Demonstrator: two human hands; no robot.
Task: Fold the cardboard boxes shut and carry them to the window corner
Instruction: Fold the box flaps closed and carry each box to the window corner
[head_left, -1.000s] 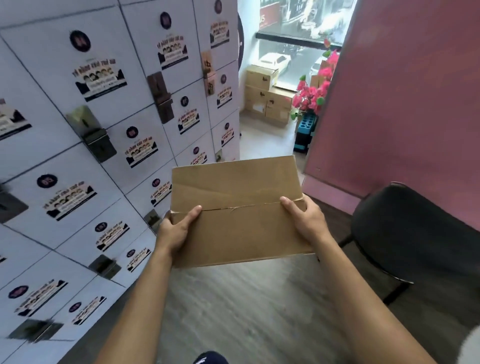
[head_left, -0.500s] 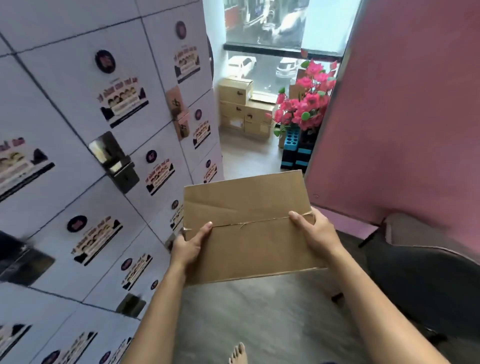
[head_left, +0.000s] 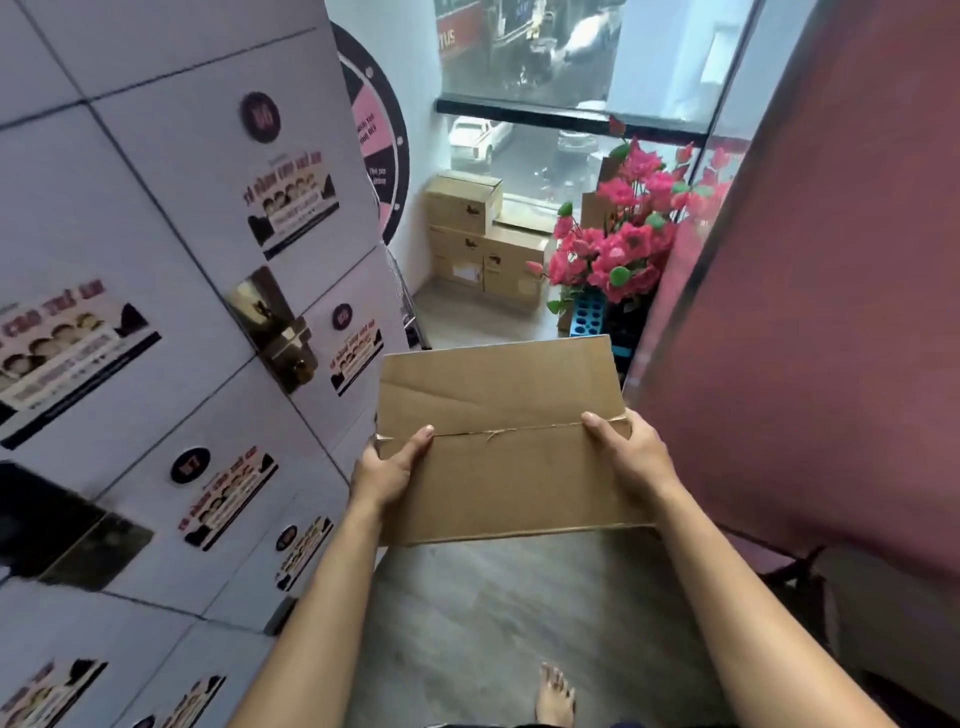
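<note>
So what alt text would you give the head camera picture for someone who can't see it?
A person's left hand and right hand carry a closed cardboard box down a narrow passage. Ahead, stacked boxes sit by the window, beside pink flowers.

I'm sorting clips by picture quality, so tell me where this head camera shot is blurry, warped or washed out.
Head view: the locker wall at the left edge is smeared and its lines bow, wide-angle distortion; the window is bright and hazy; the carried box, left hand and right hand are fairly sharp.
</note>
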